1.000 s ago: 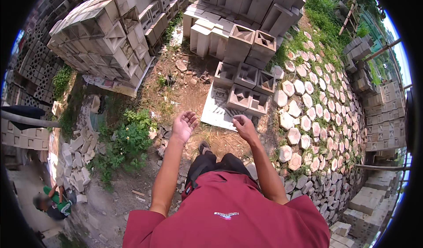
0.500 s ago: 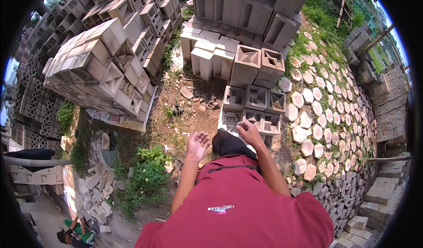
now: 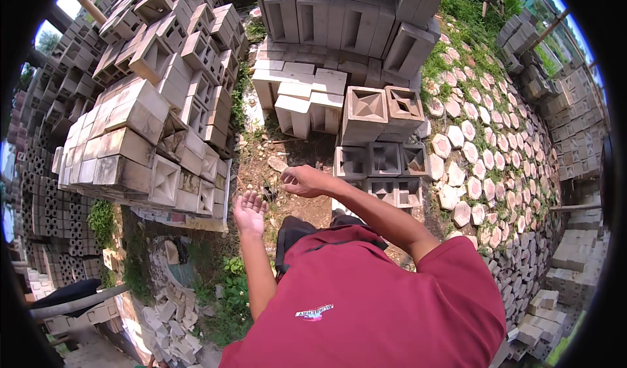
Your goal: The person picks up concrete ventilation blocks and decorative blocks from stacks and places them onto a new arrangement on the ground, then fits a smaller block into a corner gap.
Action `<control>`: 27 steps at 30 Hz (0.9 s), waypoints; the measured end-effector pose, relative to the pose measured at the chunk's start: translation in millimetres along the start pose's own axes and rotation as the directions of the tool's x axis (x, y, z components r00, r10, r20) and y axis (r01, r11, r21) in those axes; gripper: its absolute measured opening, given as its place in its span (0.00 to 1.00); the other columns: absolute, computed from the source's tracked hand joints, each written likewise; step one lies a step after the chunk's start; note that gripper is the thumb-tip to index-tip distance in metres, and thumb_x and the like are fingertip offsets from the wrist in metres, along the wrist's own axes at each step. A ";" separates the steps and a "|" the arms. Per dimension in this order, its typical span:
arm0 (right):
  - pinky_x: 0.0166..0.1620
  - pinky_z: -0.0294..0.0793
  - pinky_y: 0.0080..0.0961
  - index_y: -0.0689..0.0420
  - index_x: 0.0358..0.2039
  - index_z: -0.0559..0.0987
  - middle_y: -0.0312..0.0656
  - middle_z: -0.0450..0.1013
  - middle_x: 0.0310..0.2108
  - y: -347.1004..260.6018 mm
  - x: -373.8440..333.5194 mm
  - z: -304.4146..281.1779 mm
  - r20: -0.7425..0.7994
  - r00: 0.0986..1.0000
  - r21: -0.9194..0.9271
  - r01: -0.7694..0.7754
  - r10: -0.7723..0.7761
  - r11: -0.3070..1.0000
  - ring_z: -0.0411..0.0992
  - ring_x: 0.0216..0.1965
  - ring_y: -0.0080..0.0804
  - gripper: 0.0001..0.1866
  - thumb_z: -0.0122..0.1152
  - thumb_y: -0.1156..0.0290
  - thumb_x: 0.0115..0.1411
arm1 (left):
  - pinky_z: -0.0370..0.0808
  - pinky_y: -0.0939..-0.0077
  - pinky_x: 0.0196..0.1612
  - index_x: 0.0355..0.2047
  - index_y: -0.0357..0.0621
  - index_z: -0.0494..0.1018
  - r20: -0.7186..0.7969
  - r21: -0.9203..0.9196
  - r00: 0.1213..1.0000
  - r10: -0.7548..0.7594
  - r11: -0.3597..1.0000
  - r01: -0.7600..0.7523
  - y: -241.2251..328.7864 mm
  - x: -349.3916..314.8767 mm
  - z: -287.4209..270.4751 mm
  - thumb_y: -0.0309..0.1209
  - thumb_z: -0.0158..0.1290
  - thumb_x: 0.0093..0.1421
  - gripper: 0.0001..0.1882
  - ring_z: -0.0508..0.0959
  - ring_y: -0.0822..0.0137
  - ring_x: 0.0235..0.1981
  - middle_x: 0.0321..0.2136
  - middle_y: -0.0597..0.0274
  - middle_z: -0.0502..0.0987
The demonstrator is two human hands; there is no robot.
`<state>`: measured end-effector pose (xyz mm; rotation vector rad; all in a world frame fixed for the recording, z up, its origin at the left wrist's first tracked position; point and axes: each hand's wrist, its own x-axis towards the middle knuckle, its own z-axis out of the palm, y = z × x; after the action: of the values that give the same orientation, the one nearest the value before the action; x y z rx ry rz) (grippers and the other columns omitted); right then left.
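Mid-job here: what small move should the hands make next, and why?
I'd probably move the right hand toward the low group of hollow concrete blocks: they stand to its right, their recesses visible from above, and neither that hand nor the open, palm-up left hand appears to hold a block.

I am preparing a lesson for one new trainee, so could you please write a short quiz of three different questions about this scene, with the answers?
1. Multiple choice: how is the left hand held?
A. Closed in a fist
B. Open, with the palm showing to the camera
C. Pointing with one finger only
2. True or false: the right hand is nearer the upper edge of the picture than the left hand.
3. Fill in the gap: the pale paving stones on the person's right are mostly ____-sided.

Key: 1. B; 2. True; 3. six.
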<state>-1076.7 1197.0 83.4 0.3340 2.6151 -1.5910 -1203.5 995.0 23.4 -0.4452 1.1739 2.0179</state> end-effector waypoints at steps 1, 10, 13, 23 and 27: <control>0.41 0.73 0.32 0.64 0.43 0.73 0.52 0.75 0.36 3.6 4.7 -1.3 -0.049 0.999 0.035 -0.009 0.011 0.999 0.75 0.38 0.42 0.20 0.55 0.60 0.57 | 0.69 0.64 0.45 0.45 0.43 0.66 0.006 0.052 0.999 -0.049 0.997 0.048 -6.2 9.9 5.9 0.44 0.42 0.61 0.19 0.71 0.64 0.40 0.40 0.61 0.72; 0.40 0.72 0.21 0.60 0.48 0.70 0.41 0.73 0.40 22.1 -21.8 -16.5 -0.348 0.811 0.909 0.171 0.471 0.380 0.72 0.38 0.23 0.18 0.53 0.63 0.62 | 0.70 0.68 0.44 0.45 0.41 0.66 0.342 0.652 0.806 -0.483 0.740 0.167 7.4 134.8 109.9 0.46 0.40 0.63 0.21 0.72 0.65 0.39 0.39 0.59 0.73; 0.41 0.73 0.22 0.61 0.48 0.69 0.43 0.73 0.41 30.4 -37.6 -19.6 -0.443 0.685 0.895 0.305 0.579 0.324 0.72 0.40 0.26 0.18 0.52 0.63 0.62 | 0.71 0.70 0.42 0.44 0.40 0.67 0.348 0.726 0.779 -0.522 0.676 0.129 17.0 170.0 162.1 0.45 0.40 0.63 0.20 0.73 0.67 0.36 0.38 0.58 0.74; 0.44 0.72 0.30 0.64 0.49 0.68 0.48 0.72 0.42 82.9 -52.1 -56.4 -0.528 0.333 0.723 0.658 0.781 0.208 0.72 0.41 0.34 0.18 0.46 0.64 0.64 | 0.72 0.69 0.39 0.44 0.42 0.68 0.338 0.841 0.615 -0.713 0.522 0.144 -45.1 208.1 265.2 0.45 0.40 0.64 0.20 0.75 0.68 0.35 0.37 0.60 0.76; 0.43 0.72 0.31 0.62 0.47 0.70 0.45 0.73 0.41 109.1 -53.7 -102.2 -0.541 0.317 0.598 0.797 0.779 0.092 0.73 0.39 0.33 0.18 0.50 0.62 0.62 | 0.72 0.71 0.39 0.43 0.42 0.69 0.368 0.916 0.393 -0.843 0.402 0.004 -73.8 190.6 318.2 0.43 0.40 0.64 0.18 0.76 0.69 0.36 0.37 0.61 0.76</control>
<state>-994.7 1327.5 44.8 1.9001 0.2868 -3.8810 -1252.6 1369.9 27.7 0.5862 0.9795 0.6659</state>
